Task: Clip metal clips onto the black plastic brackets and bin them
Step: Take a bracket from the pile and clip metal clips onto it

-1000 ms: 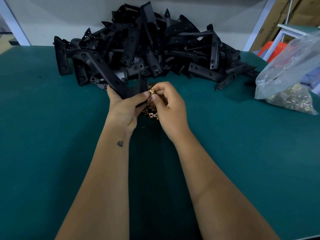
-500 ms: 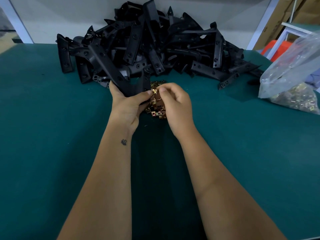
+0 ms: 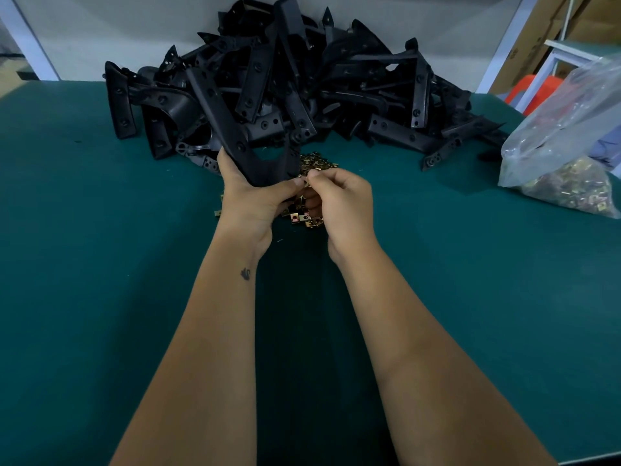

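My left hand (image 3: 250,200) grips the lower end of a long black plastic bracket (image 3: 235,136), which slants up and to the left in front of the heap. My right hand (image 3: 339,203) pinches a small gold metal clip (image 3: 306,180) between thumb and forefinger, right at the bracket's near edge and touching my left thumb. Beneath and behind both hands lies a small pile of loose gold clips (image 3: 314,163) on the green table (image 3: 100,264). A large heap of black brackets (image 3: 319,89) fills the back of the table.
A clear plastic bag (image 3: 571,136) holding many more gold clips sits at the right edge. Behind it are a white frame and an orange stool (image 3: 527,89). A grey wall runs behind the heap. No bin is in view.
The held bracket has tilted more upright, its far end rising toward the heap. My right hand has brought the clip to the bracket's near edge.
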`<control>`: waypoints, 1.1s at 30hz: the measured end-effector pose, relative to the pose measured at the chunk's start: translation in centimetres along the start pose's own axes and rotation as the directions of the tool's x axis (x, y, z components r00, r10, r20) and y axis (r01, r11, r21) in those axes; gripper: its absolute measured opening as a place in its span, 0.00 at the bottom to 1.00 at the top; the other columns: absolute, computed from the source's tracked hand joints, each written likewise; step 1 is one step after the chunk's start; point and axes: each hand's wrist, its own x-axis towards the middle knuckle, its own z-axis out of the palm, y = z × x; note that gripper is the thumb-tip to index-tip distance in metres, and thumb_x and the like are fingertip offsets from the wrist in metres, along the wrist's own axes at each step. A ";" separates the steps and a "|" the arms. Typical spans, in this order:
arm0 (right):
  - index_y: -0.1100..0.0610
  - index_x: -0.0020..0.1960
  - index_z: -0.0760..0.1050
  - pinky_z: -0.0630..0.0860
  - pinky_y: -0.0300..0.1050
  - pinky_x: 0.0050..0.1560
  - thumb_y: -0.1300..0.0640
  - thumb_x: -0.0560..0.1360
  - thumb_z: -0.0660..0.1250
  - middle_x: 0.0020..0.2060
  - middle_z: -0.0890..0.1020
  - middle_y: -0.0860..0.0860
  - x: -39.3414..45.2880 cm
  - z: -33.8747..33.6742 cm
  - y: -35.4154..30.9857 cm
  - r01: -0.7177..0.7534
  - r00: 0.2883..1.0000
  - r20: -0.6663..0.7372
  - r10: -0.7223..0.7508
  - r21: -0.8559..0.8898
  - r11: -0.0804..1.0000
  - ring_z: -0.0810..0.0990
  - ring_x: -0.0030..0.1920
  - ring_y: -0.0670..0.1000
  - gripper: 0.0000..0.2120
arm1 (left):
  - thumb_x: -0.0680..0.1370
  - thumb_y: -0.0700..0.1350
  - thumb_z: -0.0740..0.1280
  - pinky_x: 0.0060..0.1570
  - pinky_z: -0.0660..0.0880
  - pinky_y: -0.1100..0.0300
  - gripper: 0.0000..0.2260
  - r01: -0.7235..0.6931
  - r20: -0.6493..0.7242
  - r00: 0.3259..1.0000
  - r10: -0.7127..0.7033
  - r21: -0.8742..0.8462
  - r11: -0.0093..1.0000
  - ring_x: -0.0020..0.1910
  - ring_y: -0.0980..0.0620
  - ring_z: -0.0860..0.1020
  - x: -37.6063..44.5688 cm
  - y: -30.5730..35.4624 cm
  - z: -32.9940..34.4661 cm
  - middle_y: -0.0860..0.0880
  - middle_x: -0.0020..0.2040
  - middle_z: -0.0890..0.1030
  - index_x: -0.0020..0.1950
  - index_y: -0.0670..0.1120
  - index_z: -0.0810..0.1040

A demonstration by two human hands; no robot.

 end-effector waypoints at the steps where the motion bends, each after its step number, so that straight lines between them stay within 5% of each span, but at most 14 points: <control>1: 0.55 0.37 0.78 0.73 0.39 0.33 0.62 0.78 0.67 0.32 0.79 0.50 0.0 0.0 0.0 -0.006 1.000 0.005 0.006 -0.007 1.000 0.76 0.34 0.47 0.11 | 0.70 0.24 0.71 0.45 0.81 0.57 0.38 -0.003 -0.004 1.000 0.003 0.011 1.000 0.51 0.51 0.84 0.0 0.0 -0.1 0.47 0.61 0.78 0.73 0.48 0.61; 9: 0.57 0.38 0.78 0.70 0.34 0.27 0.63 0.79 0.66 0.29 0.76 0.49 0.2 0.2 0.2 -0.027 0.999 0.026 0.026 0.064 0.998 0.73 0.27 0.43 0.11 | 0.70 0.25 0.71 0.49 0.82 0.53 0.40 -0.008 0.001 1.000 0.008 -0.002 1.000 0.58 0.46 0.81 0.1 0.0 -0.3 0.44 0.66 0.76 0.74 0.51 0.60; 14: 0.59 0.45 0.80 0.74 0.38 0.29 0.64 0.79 0.63 0.34 0.80 0.52 0.2 -0.1 0.0 -0.019 0.987 0.162 0.002 0.106 0.994 0.76 0.29 0.45 0.08 | 0.71 0.26 0.71 0.48 0.81 0.55 0.40 -0.012 0.002 1.000 0.012 -0.020 1.000 0.52 0.50 0.83 0.2 0.4 -1.1 0.43 0.68 0.74 0.75 0.50 0.58; 18: 0.58 0.52 0.81 0.77 0.40 0.36 0.64 0.80 0.63 0.38 0.80 0.51 0.4 -1.0 -0.2 0.027 0.965 0.259 -0.053 0.101 0.994 0.78 0.34 0.45 0.08 | 0.72 0.26 0.70 0.46 0.80 0.58 0.36 -0.029 0.041 0.999 0.029 0.006 1.000 0.48 0.52 0.83 0.4 0.6 -1.7 0.45 0.59 0.79 0.73 0.47 0.60; 23: 0.54 0.46 0.81 0.81 0.44 0.44 0.67 0.72 0.71 0.39 0.82 0.49 0.4 -1.3 -0.1 0.229 0.954 0.229 -0.194 -0.136 0.964 0.81 0.41 0.45 0.10 | 0.72 0.26 0.70 0.49 0.80 0.56 0.35 -0.012 0.031 0.999 0.012 -0.006 1.000 0.49 0.54 0.84 0.5 0.2 -1.5 0.48 0.61 0.79 0.73 0.49 0.61; 27: 0.52 0.42 0.79 0.76 0.33 0.41 0.64 0.71 0.74 0.36 0.81 0.43 0.2 -0.7 0.4 0.355 0.934 0.157 -0.322 -0.286 0.890 0.79 0.38 0.38 0.08 | 0.71 0.25 0.69 0.48 0.81 0.55 0.33 0.008 -0.006 1.000 -0.008 -0.040 0.999 0.47 0.53 0.84 0.8 0.0 -1.6 0.48 0.59 0.79 0.68 0.52 0.65; 33: 0.62 0.39 0.79 0.74 0.39 0.35 0.66 0.70 0.74 0.34 0.77 0.46 -0.4 -0.2 0.7 0.630 0.754 0.169 -0.635 -0.459 0.627 0.75 0.34 0.45 0.05 | 0.71 0.24 0.67 0.49 0.81 0.51 0.31 0.032 -0.023 0.999 -0.036 -0.148 0.988 0.50 0.47 0.83 1.1 0.0 -1.6 0.45 0.57 0.79 0.66 0.50 0.65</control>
